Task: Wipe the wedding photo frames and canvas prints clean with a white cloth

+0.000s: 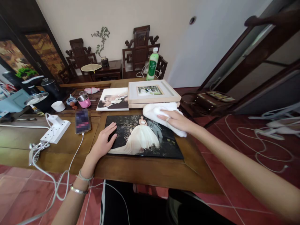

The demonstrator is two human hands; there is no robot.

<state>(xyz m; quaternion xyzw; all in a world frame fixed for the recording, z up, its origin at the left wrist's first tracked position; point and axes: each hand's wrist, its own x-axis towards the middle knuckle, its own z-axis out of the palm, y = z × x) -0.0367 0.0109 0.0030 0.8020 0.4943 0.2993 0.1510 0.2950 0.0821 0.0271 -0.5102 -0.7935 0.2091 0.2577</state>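
Note:
A dark glossy photo panel point(145, 140) showing a wedding couple lies flat on the wooden table point(140, 168) in front of me. My left hand point(105, 140) rests on the panel's left edge, fingers stretched out and holding nothing. At the panel's upper right corner, my right hand point(173, 119) grips a bunched white towel point(152, 111), its fingers partly sunk in the cloth. The towel covers that corner and reaches up to the light wooden picture frame point(154, 90) behind it. Beside that frame lies a white-edged photo print point(112, 99).
A green bottle point(152, 64) stands behind the frame. To the left are a charging phone point(82, 121), a white power strip point(56, 131), a pink mug point(83, 101), a white cup point(58, 106) and a black kettle point(49, 87). A white cable point(57, 184) hangs over the front edge.

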